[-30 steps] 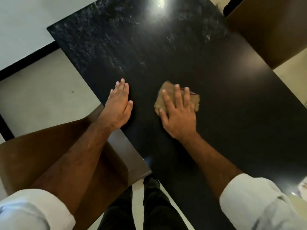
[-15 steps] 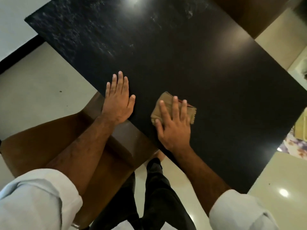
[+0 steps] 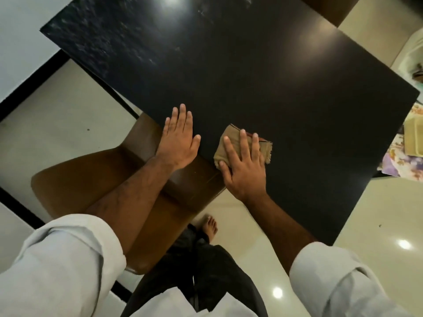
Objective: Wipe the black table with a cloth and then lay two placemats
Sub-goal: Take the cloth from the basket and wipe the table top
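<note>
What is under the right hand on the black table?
Under the right hand lies a folded tan cloth, pressed flat on the black table near its edge. Its far corners and frayed edge show; the middle of the cloth is covered by the palm and fingers.

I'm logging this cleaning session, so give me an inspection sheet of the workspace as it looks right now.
Surface: black table, pale smears at its far left corner, a lamp's glare near the far edge.
Job's things: tan cloth folded on the table near its near edge; no placemats seen.
Clutter: nothing seen on the table.
Grippers: left hand flat on the table, empty; right hand pressed flat on the cloth.
Cables: nothing seen.
Surroundings: brown chair tucked under the near edge, cream tiled floor, flowered fabric at right.
</note>
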